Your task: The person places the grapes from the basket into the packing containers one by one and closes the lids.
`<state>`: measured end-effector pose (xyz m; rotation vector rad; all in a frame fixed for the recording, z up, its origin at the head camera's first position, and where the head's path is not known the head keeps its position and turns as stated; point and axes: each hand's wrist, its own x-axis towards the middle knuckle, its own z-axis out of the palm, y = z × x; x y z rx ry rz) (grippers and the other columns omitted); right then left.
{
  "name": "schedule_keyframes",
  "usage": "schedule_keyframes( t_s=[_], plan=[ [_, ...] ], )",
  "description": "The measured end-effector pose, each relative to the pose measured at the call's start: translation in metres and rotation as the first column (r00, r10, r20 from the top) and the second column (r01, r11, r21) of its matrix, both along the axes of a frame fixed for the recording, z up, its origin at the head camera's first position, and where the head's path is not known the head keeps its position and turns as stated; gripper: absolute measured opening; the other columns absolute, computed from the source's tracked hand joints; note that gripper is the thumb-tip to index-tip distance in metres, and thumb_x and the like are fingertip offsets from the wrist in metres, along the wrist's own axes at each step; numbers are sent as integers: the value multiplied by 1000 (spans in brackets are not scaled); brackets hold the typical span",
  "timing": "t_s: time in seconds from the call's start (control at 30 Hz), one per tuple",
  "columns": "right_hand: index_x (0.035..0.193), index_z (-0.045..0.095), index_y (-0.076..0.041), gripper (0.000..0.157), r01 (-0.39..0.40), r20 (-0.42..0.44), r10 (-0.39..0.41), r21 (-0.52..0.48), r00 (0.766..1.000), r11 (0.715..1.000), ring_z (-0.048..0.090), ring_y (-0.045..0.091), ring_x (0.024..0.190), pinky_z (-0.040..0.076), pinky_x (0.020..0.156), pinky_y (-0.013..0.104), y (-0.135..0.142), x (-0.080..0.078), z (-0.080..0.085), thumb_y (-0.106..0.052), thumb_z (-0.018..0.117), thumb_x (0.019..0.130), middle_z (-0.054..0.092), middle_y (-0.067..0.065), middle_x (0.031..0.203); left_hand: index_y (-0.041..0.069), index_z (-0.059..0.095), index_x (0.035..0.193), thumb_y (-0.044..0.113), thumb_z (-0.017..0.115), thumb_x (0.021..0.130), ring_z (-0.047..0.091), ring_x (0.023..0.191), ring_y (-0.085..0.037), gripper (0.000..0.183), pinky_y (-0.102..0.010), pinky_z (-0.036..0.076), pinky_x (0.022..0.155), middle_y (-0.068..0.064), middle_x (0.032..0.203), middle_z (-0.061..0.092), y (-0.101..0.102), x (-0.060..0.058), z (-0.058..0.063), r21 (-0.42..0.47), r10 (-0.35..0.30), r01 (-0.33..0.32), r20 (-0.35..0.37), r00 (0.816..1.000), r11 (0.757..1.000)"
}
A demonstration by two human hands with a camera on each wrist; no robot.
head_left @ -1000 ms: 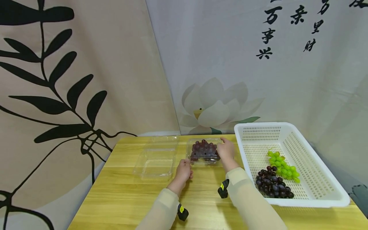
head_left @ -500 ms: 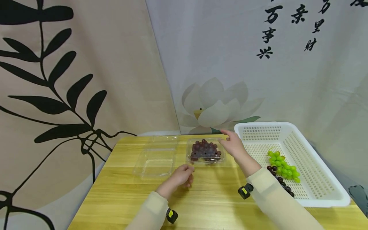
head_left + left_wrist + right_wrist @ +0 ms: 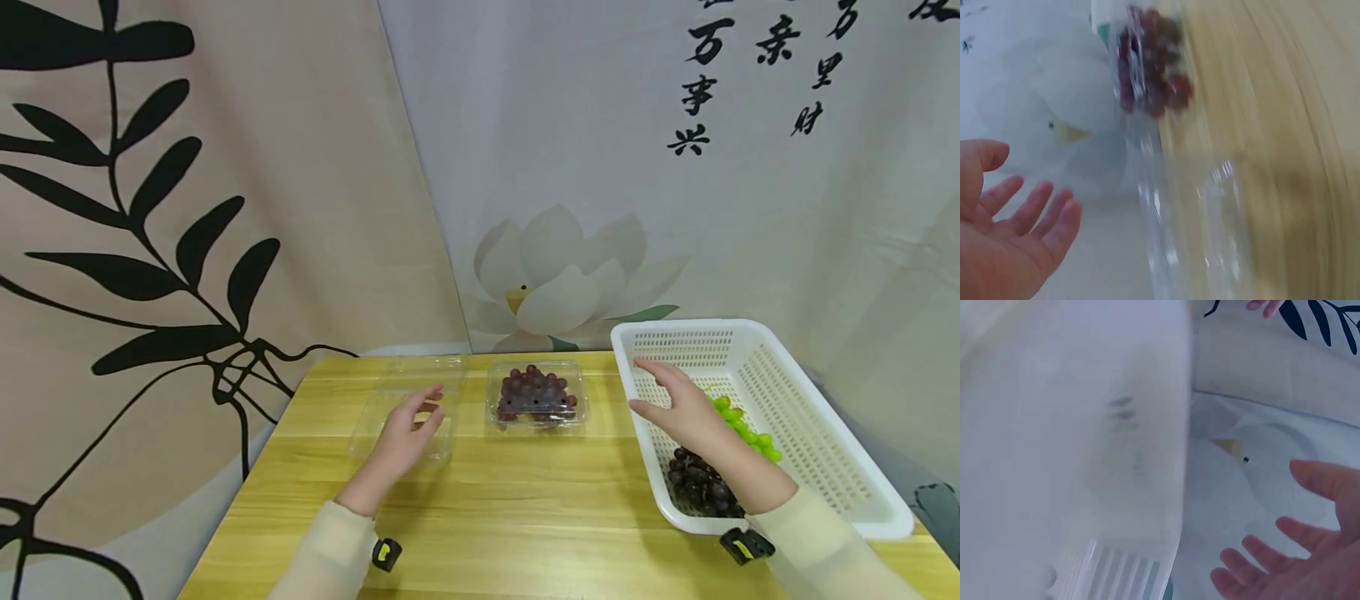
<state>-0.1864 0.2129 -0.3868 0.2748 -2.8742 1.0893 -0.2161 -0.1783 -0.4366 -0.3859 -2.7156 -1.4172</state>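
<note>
The open transparent box (image 3: 378, 410) is lying on the wooden surface (image 3: 495, 517), the left hand (image 3: 403, 437) hovering over it with loosely spread fingers, gripping nothing. Just right, a lidded box (image 3: 574, 375) is holding red grapes (image 3: 534, 393). Farther right, a white basket (image 3: 828, 442) is containing green grapes (image 3: 744, 427) and black grapes (image 3: 696, 479); above it, the right hand (image 3: 681, 410) is spreading wide, gripping nothing.

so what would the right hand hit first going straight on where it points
Probably the lotus-printed backdrop, though the right hand might clip the white plastic basket first; its height is unclear.
</note>
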Motion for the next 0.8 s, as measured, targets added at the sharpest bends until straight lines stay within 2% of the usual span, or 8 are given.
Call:
schedule_keyframes(
  t_s=[0.1,0.23,0.33,0.43,0.57,0.67,0.8],
  plan=[
    [144,35,-1,65,-28,-10,28,20,1000,999,29,52,130,30,97,69,15,12,-5,-23,64,90,30,30,145,13,37,145,25,53,98,44,126,-32,51,-51,41,102,-11,141,44,-21,-2,-2,-63,41,-43,-27,999,997],
    [144,34,0,69,-48,-30,51,77,998,996,30,53,127,33,93,70,33,26,-12,-26,66,89,32,30,144,14,27,150,28,50,99,29,137,-38,58,-58,30,108,-14,152,29,-48,-5,-9,-162,97,-101,-37,995,982],
    [145,33,-1,71,-43,-26,46,116,999,992,32,53,126,34,91,71,47,34,-18,-30,66,89,31,30,144,12,24,151,26,47,100,20,140,-40,57,-59,24,110,-15,154,23,-66,-7,-15,-207,135,-136,-18,991,969],
    [145,32,-1,73,-30,-15,32,135,999,990,32,55,124,32,90,73,60,40,-25,-32,67,88,30,32,143,8,21,151,24,43,102,16,141,-42,56,-59,21,111,-18,155,20,-80,-9,-20,-234,189,-176,33,981,956],
    [144,33,1,74,-17,2,17,146,1000,989,32,58,122,30,88,76,74,43,-35,-32,68,87,31,35,140,4,16,151,23,35,103,19,138,-46,55,-59,23,110,-25,153,17,-93,-9,-26,-219,267,-231,155,951,948],
    [143,34,1,75,-12,23,9,162,1000,987,32,60,120,30,86,77,81,44,-43,-33,69,85,31,37,139,2,14,151,24,32,104,24,136,-47,55,-59,30,107,-28,151,19,-99,-8,-31,-151,297,-266,249,922,952],
    [144,33,1,79,-24,68,12,170,998,985,32,61,119,33,84,76,86,43,-50,-36,69,84,30,39,138,-1,19,149,20,32,104,30,133,-46,52,-55,37,104,-28,148,26,-105,-8,-39,-48,324,-325,306,895,945]
  ],
)
